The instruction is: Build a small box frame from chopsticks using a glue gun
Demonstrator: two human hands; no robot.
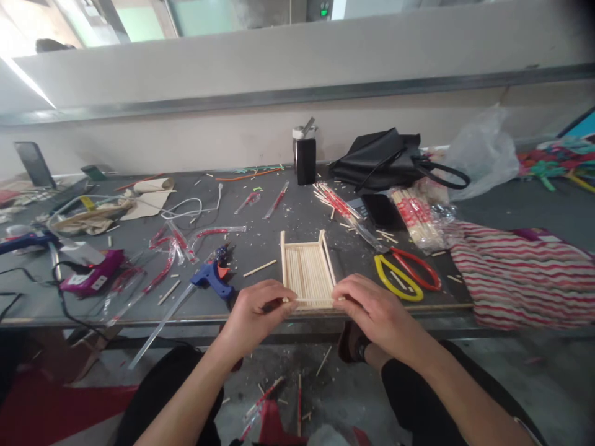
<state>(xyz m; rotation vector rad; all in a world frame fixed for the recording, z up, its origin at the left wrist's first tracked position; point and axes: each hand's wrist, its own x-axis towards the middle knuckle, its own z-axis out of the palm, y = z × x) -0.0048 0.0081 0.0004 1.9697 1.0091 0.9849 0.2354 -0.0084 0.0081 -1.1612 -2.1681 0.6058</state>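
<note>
Both forearms point(190, 384), nearest the camera, reach to a small stick frame point(307, 266) at the near edge of the table point(264, 238), slatted side showing, two short posts at its far corners. The left hand point(260, 306) pinches one end of a thin crosspiece point(315, 301) over the frame's near end; the right hand point(372, 306) pinches the other. Uneven pressure could set the crosspiece askew or snap it, and whether glue holds it cannot be told. A pull toward the body might drag the frame off the table, since it sits so close to the brink. Left of it, beyond a loose stick point(259, 268), lies the glue gun point(211, 279), its clear rod point(162, 325) jutting past the edge; a knee catching that rod could swing the gun round. On the right, a careless elbow could sweep off the scissors point(403, 272), and a snag on the striped cloth point(520, 279), farther out, could disturb the nearby wrapped sticks point(416, 217).
</note>
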